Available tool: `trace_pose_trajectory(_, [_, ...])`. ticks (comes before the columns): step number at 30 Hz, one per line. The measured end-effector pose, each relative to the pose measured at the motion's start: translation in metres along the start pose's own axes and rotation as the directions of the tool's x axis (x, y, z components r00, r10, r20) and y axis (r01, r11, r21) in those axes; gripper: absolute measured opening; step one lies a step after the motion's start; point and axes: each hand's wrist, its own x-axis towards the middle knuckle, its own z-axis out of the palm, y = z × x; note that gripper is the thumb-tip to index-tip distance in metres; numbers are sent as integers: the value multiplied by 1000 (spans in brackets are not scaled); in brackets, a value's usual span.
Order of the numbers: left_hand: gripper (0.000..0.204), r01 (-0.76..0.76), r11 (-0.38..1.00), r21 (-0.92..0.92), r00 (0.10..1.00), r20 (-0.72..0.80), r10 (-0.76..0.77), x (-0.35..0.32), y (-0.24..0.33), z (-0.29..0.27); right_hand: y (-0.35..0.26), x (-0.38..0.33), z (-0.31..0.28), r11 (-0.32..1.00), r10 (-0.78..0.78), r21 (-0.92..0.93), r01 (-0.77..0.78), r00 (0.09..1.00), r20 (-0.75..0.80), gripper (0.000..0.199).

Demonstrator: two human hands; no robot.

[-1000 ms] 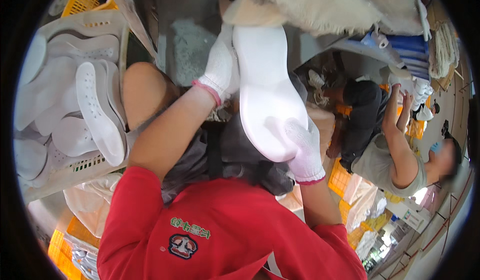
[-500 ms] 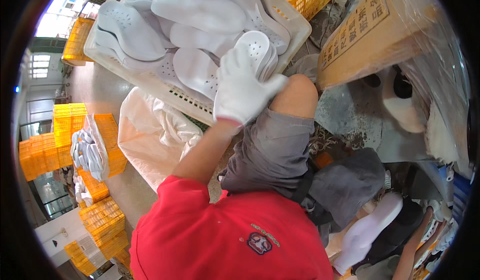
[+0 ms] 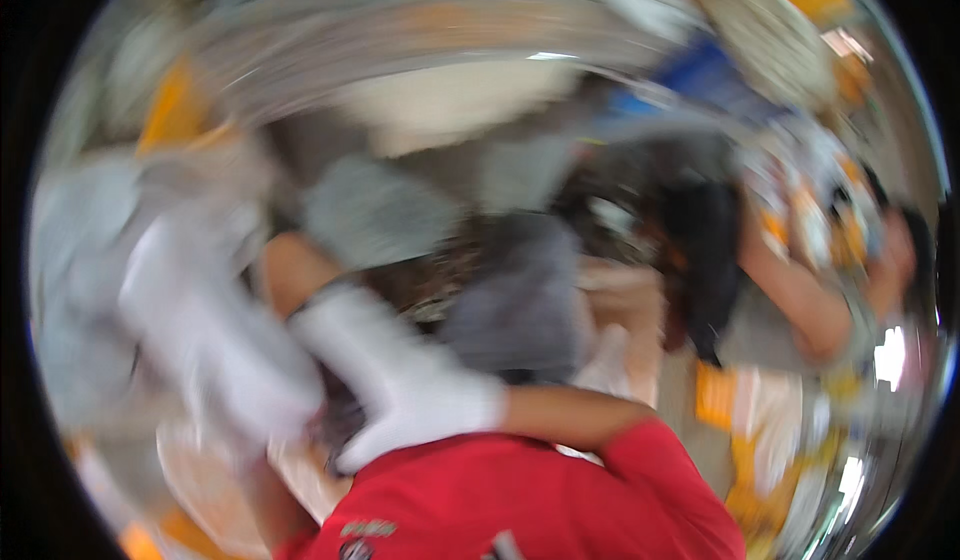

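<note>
Strong motion blur smears the whole head view. At the left, my left hand [image 3: 220, 350] is a long pale white shape above my forearm; I cannot separate glove from anything it may hold, and its fingers do not show. My right hand [image 3: 425, 395], in a white glove, lies low across my lap in front of the red shirt [image 3: 540, 490]. Its fingers stretch toward my bare knee [image 3: 295, 270], with the thumb apart; no held thing is discernible. Grey cloth [image 3: 515, 300] of my shorts is beyond it.
A pale grey flat surface [image 3: 375, 210] lies ahead, with a cream-coloured thing [image 3: 460, 105] and blurred clear wrapping above it. At the right are another person's bare arm [image 3: 800, 295] and a dark hanging shape [image 3: 705, 260]. Yellow-orange crates [image 3: 735, 395] stand at lower right.
The view has swung to the right, and the white crate of insoles has left it. My left hand, earlier over those insoles, now shows at the left as a blurred white shape.
</note>
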Motion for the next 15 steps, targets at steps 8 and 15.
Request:
trace_pose_trajectory(8, [58,-145,936,319,988,-11,156,33,-25,39,-2,1,-39,756,30,602,-257,932,361,115])
trace_pose_trajectory(15, [65,-56,432,900,868,-170,467,27,19,65,61,-138,-79,141,653,920,-366,733,191,87])
